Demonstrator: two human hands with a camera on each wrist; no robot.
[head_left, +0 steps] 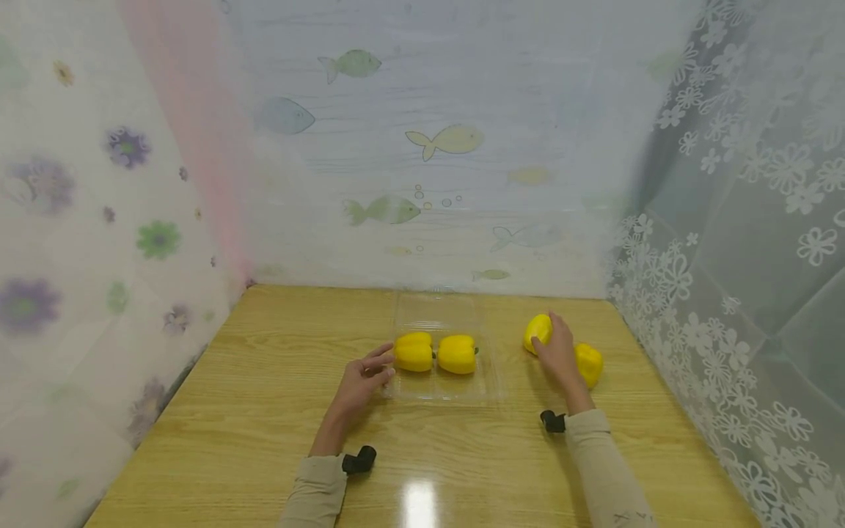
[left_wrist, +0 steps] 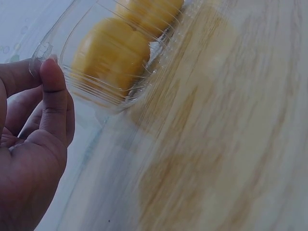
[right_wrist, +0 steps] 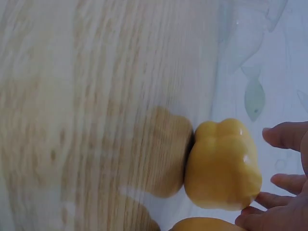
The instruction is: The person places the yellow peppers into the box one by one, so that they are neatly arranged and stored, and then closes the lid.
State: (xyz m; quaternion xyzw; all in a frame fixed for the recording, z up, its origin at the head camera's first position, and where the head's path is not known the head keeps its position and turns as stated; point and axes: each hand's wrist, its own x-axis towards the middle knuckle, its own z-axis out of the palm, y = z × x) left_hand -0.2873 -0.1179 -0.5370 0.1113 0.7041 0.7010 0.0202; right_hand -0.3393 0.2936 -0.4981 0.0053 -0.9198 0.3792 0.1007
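Note:
Two yellow bell peppers, a left one (head_left: 414, 352) and a right one (head_left: 457, 355), lie side by side in a clear plastic clamshell box (head_left: 488, 389). My left hand (head_left: 359, 381) pinches the box's left rim between thumb and forefinger, as the left wrist view shows at the rim (left_wrist: 41, 55). My right hand (head_left: 558, 350) reaches over a third yellow bell pepper (head_left: 538, 334), fingers spread around it. In the right wrist view the thumb stands apart from this pepper (right_wrist: 224, 166), while other fingertips lie close at its end; contact is unclear. Another yellow bell pepper (head_left: 589, 364) sits beside my right wrist, partly hidden.
The box's transparent lid (head_left: 439, 312) lies folded back toward the rear wall. A wood-grain table (head_left: 264, 411) carries everything. Fish-printed sheeting (head_left: 436, 183) hangs behind it, with flower-printed sheets at the left (head_left: 119, 220) and right (head_left: 746, 293).

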